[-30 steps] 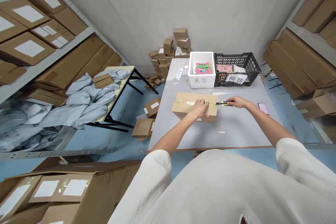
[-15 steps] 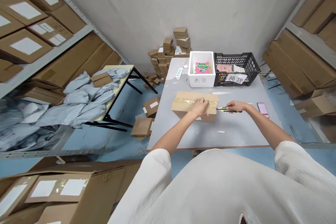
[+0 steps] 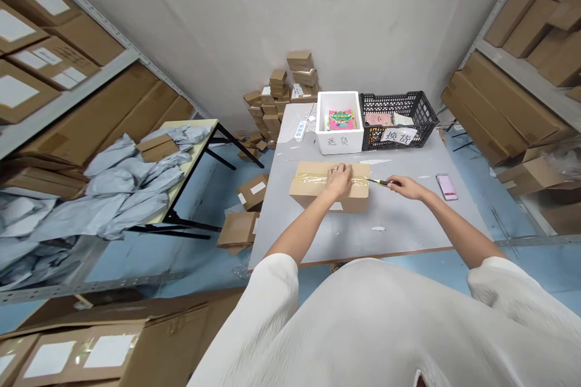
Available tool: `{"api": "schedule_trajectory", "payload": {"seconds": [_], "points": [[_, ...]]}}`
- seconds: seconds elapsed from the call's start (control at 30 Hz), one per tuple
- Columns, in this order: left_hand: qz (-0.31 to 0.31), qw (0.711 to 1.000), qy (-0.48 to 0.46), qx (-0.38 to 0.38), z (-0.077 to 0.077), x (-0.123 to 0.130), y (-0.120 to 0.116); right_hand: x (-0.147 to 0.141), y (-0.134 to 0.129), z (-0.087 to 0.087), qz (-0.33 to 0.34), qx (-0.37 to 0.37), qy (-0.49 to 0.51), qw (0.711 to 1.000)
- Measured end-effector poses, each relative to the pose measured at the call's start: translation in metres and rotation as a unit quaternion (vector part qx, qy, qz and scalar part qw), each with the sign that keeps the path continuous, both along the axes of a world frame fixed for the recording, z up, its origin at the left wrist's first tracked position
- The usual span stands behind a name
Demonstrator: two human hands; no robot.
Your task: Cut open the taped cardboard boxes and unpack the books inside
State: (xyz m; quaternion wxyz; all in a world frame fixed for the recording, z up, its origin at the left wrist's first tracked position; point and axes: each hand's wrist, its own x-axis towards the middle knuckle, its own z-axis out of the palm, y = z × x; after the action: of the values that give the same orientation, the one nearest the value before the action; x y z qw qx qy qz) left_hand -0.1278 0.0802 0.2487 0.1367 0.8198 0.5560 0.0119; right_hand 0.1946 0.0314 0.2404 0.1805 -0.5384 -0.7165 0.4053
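A taped cardboard box (image 3: 313, 184) lies on the grey table, with a strip of shiny brown tape (image 3: 313, 178) along its top. My left hand (image 3: 339, 179) rests flat on the top, its fingers spread over the tape. In my right hand (image 3: 405, 186) is a black and yellow utility knife (image 3: 384, 182), gripped by the handle. The knife's blade points left, and its tip is at the right end of the box by the tape. Whether the blade has entered the tape I cannot tell.
Behind the box stand a white foam bin (image 3: 340, 142) and a black plastic crate (image 3: 420, 133), both holding colourful packets or booklets. A phone (image 3: 447, 187) lies at the right. Grey parcels (image 3: 122, 178) cover a side table, and shelves of cartons (image 3: 49, 66) flank both sides.
The knife has gone from lying level along the box's right end to a slant with its tip at the tape end. My left hand stays on the box; the camera view has shifted slightly.
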Motion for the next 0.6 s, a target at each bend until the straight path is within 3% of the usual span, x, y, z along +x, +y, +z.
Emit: {"api": "schedule_trajectory", "payload": {"seconds": [0.23,0.43,0.6], "points": [[-0.046,0.995,0.031,-0.078,-0.006,-0.002,0.032,-0.011,-0.007,-0.004,0.035,0.113,-0.125,0.985],[-0.041,0.990,0.072,-0.115,-0.007,0.010,0.046,-0.018,-0.011,-0.009,0.016,0.141,-0.172,0.975],[-0.063,0.990,0.056,-0.113,-0.008,0.004,0.045,-0.022,-0.017,-0.015,-0.001,0.154,-0.176,0.972]]}}
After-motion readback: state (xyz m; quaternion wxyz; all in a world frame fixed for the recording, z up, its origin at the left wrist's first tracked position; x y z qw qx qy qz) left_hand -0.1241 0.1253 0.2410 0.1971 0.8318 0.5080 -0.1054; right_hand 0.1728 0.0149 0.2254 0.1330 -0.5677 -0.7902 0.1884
